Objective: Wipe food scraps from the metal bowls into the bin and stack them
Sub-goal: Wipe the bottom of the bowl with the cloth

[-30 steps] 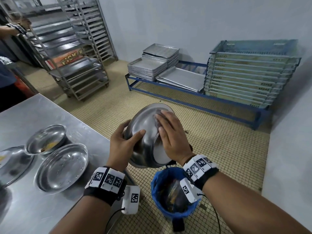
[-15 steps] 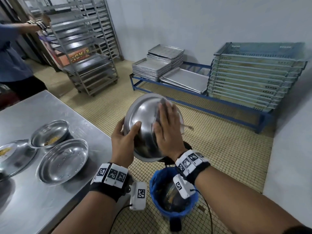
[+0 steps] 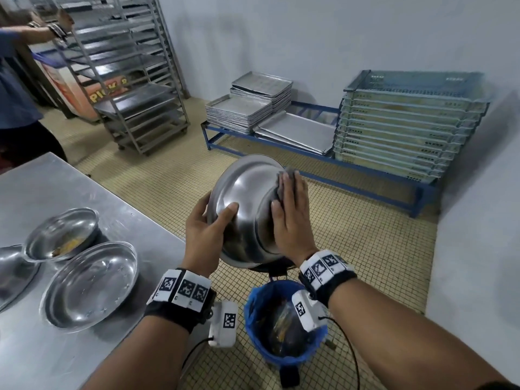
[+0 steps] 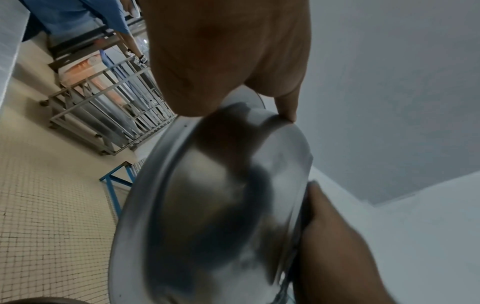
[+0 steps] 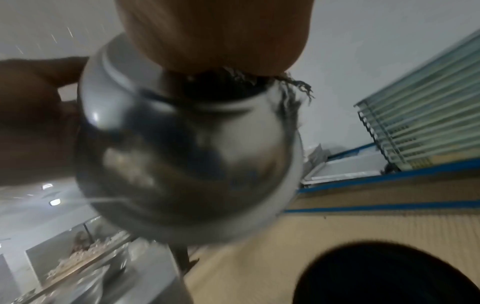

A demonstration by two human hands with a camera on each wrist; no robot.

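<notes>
My left hand (image 3: 205,229) grips the rim of a metal bowl (image 3: 244,198), thumb on its outer wall. The bowl is tilted on edge above the bin (image 3: 250,305), a small pail lined with a blue bag with scraps inside. My right hand (image 3: 292,218) lies flat with straight fingers and presses a grey cloth (image 3: 288,175) against the bowl's underside. The left wrist view shows the bowl (image 4: 207,216) close up and blurred. In the right wrist view the frayed cloth (image 5: 233,82) sits under the palm on the bowl (image 5: 187,148). Its inside is hidden.
On the steel table (image 3: 84,187) at left stand a bowl with yellow scraps (image 3: 63,235), an empty bowl (image 3: 90,282) and part of a plate (image 3: 11,268). Stacked trays (image 3: 242,108), crates (image 3: 408,130) and a rack (image 3: 135,80) line the far wall. Another person (image 3: 17,94) stands at the rack.
The bowl has risen and turned more upright over the bin. My right hand slid up its underside with the cloth. The left hand kept its grip.
</notes>
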